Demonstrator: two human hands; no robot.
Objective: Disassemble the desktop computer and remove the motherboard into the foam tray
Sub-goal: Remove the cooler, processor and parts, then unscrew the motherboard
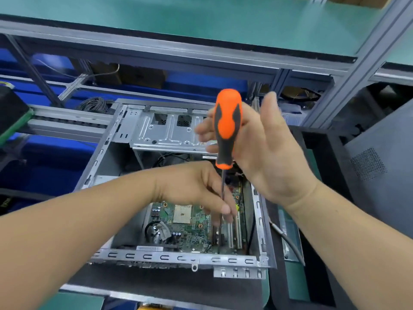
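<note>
Head view: the right hand (263, 148) grips the orange-and-black-handled screwdriver (226, 128), upright over the open grey metal computer case (178, 257); the left hand (196, 189) pinches its thin shaft above the green motherboard (190, 229), still inside the case.

Screwdriver (227, 121): handle showing as smooth, matt orange and black plastic or rubber; shaft (222, 193) appearing as thin dark metal. 
Computer case (178, 257): showing bare, dull silver sheet metal, stamped and slotted. 
Motherboard (190, 229): presenting a green board with a faint sheen. 
Table (201, 21): wearing a matt teal mat. 
Shelf frame (156, 48): showing grey brushed metal.
</note>
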